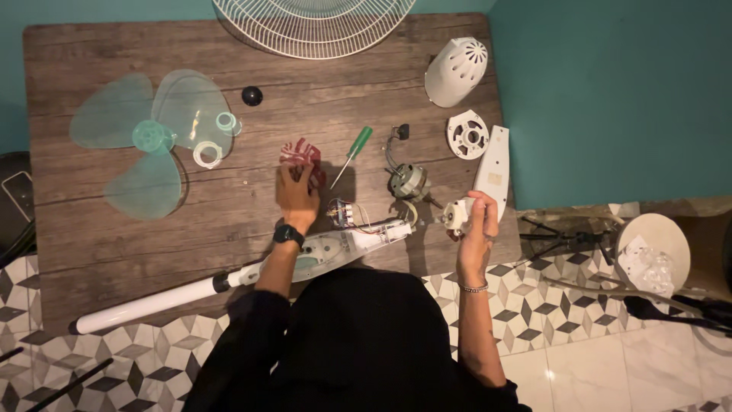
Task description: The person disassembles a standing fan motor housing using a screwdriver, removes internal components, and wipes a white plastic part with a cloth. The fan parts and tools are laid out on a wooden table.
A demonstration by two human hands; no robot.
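Left hand (296, 192): rests on the wooden surface (91, 229), fingers (299, 172) curled over a red-and-white cloth (302, 152); whether they grip it or only press on it cannot be told. A dark watch sits on the wrist.

Right hand (474, 229): raised at the surface's right edge, fingers closed around a small white fan part (457, 216).

Between the hands: white fan stand pole (229, 282) with its opened control housing and loose coloured wiring (343, 214), lying diagonally along the near edge.

Just beyond the wiring: bare motor (408, 181) with shaft and leads; green-handled screwdriver (353, 152) beside the cloth.

Right side: white housing cover strip (494, 164), round white mounting plate (467, 134), white vented motor cap (456, 71).

Left side: translucent green three-blade fan blade (145, 141), two clear plastic rings (217, 137) upon it, small black knob (252, 95) nearby.

Far edge: white wire fan guard (313, 27), partly out of view.

Floor at right: round fan base (656, 244), dark cables.
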